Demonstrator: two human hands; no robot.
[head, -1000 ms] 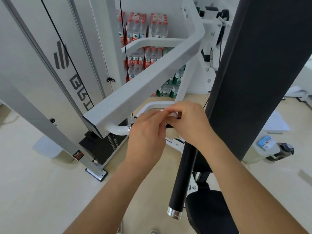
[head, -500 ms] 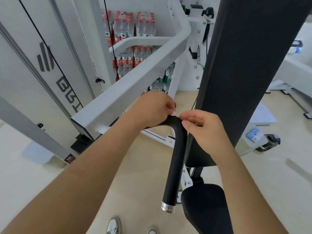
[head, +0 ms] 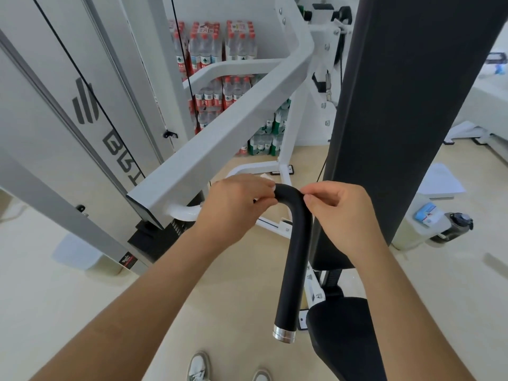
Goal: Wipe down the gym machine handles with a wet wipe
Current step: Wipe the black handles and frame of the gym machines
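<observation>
Now spread apart, the left hand (head: 236, 200) clamps the wet wipe (head: 266, 176) on the handle (head: 295, 257) bend. The right hand (head: 341, 207) pinches just right of it, I cannot tell what. Wiping looks ready to start.

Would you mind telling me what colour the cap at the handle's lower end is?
The end cap is shiny silver, on the black handle; head view.

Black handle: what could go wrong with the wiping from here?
1. Both hands sit at the bend of the handle; its straight part down to the silver end cap could get skipped.
2. Only a corner of the wet wipe shows above the left hand, so it may be bunched and clean little. Whether the right hand pinches it is unclear.
</observation>
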